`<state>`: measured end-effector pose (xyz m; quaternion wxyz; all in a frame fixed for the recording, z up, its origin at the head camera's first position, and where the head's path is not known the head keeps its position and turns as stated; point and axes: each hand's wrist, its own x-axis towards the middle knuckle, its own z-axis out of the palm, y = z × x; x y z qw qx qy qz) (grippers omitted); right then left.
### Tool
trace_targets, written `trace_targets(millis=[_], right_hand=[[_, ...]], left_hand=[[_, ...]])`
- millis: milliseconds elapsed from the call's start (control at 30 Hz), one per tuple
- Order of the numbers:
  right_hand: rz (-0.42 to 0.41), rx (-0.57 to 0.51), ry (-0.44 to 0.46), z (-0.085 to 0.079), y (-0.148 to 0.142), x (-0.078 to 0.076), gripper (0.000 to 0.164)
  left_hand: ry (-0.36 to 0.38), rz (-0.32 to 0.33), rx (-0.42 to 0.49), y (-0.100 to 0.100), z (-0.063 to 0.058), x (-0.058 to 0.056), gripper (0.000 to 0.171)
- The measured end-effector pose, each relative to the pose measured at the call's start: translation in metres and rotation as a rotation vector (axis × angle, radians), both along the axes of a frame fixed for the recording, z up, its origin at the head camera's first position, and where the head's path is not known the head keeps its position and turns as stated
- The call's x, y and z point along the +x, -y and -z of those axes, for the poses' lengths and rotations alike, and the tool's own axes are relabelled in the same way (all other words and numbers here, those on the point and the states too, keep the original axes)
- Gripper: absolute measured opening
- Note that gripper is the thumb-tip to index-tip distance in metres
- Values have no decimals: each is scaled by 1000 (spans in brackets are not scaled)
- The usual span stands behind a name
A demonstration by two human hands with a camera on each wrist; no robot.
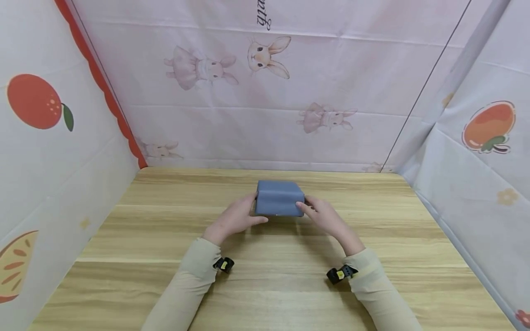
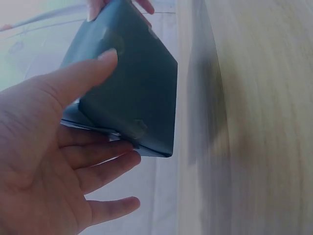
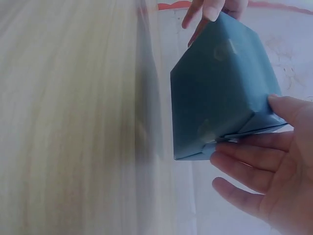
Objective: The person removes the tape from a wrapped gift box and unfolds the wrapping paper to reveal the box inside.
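A box wrapped in blue-grey paper (image 1: 279,202) is held up between both hands, clear of the wooden table. Clear tape shows on its side, and folded paper closes its ends. Fingers of my left hand (image 1: 233,216) lie fairly straight against the box's left end. The left thumb stretches out just past the box's near edge in the head view and overlaps its side in the left wrist view. At the other end, my right hand (image 1: 325,216) pinches the box, thumb (image 3: 286,105) at the near upper corner and fingers at the end flap.
The wood-grain table (image 1: 265,285) lies under both arms. A pale cloth printed with rabbits (image 1: 269,57) hangs behind its far edge. Fruit-printed cloths (image 1: 41,179) stand along both sides. Each wrist wears a small black camera (image 1: 224,265) on a strap.
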<state>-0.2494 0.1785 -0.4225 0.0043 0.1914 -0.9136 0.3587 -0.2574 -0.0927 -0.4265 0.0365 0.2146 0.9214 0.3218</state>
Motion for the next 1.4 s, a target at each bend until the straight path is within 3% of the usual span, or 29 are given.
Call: trace_targets(millis=[233,600,833,1100,1400], right_hand=[[67,-39,-40,-2,0,3,56],[82,-63,-50,-3,1,6,58],[84,-77,-45,-3,3,6,58],[41,-112,-179,3,3,3,45],[119,-118,-222,4,2,2,40]], left_hand=[[-84,-39,25,-1,-4,0,66],[-102,-77,42,-1,-5,1,68],[-164,-123,45,-2,-5,1,59],[-154,-184,124,-4,-7,3,55],[-149,-217,159,-9,-6,4,54]])
